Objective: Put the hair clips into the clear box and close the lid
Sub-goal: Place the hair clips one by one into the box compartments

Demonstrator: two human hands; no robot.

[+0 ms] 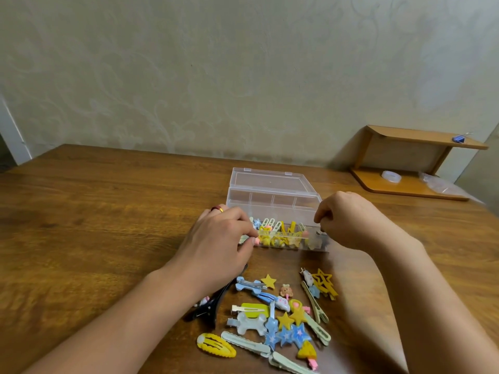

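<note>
**Both hands at the box, most clips still on the table**

The clear box [272, 209] stands on the wooden table [94, 225] with its lid [267, 179] swung back toward the far wall, so the compartments lie open from the near side. Yellow and pale clips already fill its near row.

The left hand [221, 247] is at the box's left end, fingers curled and pinched on something small and pale at the wall; what it holds is too hidden to name, and it may be steadying the box as much as placing a clip. The right hand [348, 220] hovers over the right end with fingers bunched downward, as if letting a clip into the end compartment. Whether anything is between those fingers cannot be told.

The loose hair clips [280, 317] lie in a heap just near of the box, between the two forearms, within easy reach of either hand. A dark claw clip [208, 309] lies partly under the left wrist.

Judging by the heap, the filling is well short of done, and the lid cannot close yet.

At the far right a small wooden shelf [410, 163] sits apart, unrelated to the work.
</note>
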